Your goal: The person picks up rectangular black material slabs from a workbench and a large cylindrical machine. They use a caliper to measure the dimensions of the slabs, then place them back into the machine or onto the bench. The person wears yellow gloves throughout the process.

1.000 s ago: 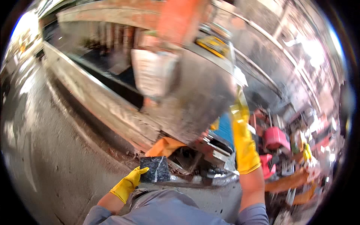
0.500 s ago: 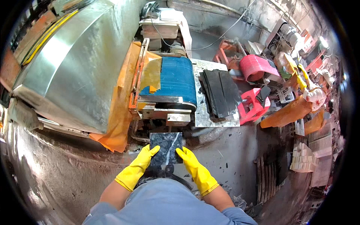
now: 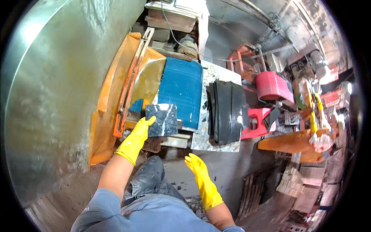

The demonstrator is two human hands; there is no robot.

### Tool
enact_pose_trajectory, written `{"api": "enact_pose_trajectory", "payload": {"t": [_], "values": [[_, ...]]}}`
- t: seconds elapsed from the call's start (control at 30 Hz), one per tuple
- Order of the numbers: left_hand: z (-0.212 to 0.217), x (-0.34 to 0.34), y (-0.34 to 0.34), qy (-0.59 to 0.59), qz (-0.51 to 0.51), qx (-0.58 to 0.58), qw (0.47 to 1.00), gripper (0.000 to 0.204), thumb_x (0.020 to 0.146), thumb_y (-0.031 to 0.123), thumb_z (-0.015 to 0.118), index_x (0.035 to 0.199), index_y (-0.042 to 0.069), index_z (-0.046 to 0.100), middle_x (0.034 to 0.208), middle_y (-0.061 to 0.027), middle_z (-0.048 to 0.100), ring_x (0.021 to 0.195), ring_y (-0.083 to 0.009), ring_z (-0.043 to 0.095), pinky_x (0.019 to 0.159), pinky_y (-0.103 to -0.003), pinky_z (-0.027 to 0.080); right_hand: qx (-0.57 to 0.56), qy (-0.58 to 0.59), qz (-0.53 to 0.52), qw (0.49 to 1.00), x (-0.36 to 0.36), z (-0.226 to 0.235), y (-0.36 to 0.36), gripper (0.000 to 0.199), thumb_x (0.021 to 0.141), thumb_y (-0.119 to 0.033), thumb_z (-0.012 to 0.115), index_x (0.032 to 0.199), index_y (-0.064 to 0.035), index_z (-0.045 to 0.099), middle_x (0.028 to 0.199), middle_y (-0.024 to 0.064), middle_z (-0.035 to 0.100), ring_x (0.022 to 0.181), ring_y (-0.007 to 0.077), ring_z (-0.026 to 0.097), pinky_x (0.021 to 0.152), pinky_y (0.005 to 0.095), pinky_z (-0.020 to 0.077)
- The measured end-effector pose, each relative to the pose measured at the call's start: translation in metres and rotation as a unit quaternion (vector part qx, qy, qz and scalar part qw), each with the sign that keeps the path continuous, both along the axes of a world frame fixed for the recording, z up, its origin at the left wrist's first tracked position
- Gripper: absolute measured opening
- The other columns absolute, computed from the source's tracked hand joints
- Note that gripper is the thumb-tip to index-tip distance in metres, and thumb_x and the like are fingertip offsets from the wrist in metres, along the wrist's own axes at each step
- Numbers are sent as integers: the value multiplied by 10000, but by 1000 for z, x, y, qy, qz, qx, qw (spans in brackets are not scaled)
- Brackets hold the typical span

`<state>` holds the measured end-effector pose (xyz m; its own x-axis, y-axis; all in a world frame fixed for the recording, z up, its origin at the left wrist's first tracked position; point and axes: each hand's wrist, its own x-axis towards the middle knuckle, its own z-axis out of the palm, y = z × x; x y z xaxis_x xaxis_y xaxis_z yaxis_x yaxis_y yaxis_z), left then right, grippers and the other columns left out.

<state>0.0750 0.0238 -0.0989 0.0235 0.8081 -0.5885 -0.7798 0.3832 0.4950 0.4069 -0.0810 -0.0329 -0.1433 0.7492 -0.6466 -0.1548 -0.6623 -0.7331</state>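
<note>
In my left hand (image 3: 140, 135), which wears a yellow rubber glove, is a square dark stone tile (image 3: 164, 121) with white veins. The thumb lies over the tile's left part, while the other fingers are hidden beneath it. The tile is over the near end of a blue conveyor belt (image 3: 179, 91); whether it touches the belt I cannot tell. My right hand (image 3: 203, 179), gloved the same way, is apart from the tile, lower and to the right. Its fingers are stretched out and hold nothing.
Left of the belt stand an orange metal bar (image 3: 133, 83), an orange sheet (image 3: 104, 120) and a large metal housing (image 3: 58, 100). On its right, dark slabs (image 3: 227, 112) lie on a speckled stone top (image 3: 197, 141), beside a pink stool (image 3: 255, 123). Light blocks (image 3: 290, 181) are stacked farther right.
The tile has moved forward from before my body to the belt's near end, in my left hand. My right hand has let go of it. The view has shifted leftward and closer to the machine.
</note>
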Motion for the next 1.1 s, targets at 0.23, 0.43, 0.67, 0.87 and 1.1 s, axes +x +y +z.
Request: {"api": "enact_pose_trajectory", "payload": {"t": [0.23,0.43,0.67,0.87,1.1], "values": [[7,6,58,248,-170,-171,938,1152,789,420,939,1568,-152,313,1605,-264,428,1514,-334,371,1247,-441,283,88,-143,42,985,2,17,118,485,1065,-196,655,1487,14,540,1415,182,642,1314,273,615,1148,391,459],[25,4,59,276,-132,-160,939,823,836,367,912,1386,-141,571,1343,-214,660,1241,-266,591,1096,-412,439,513,-370,264,728,-90,15,280,574,956,-181,764,1462,1,563,1477,269,574,1374,438,548,1173,473,414],[-5,9,61,308,-164,-219,911,539,792,284,962,1113,-82,731,1028,-92,742,933,-169,637,872,-350,519,687,-338,353,538,-274,-37,431,638,918,-263,745,1466,-3,547,1483,285,543,1388,505,477,1180,558,383],[8,6,70,278,-183,-196,923,570,851,168,896,1333,-23,660,1317,-103,695,1121,-180,648,994,-392,504,730,-239,411,491,-440,-112,398,720,890,-412,733,1483,-52,542,1508,246,527,1423,486,440,1185,566,364],[17,15,73,279,-5,-127,952,510,835,186,914,1268,4,716,1164,-88,757,1050,-193,667,943,-374,510,727,-185,453,482,-434,-100,398,874,815,-573,760,1516,-108,523,1559,216,478,1448,483,392,1192,589,327]]}}
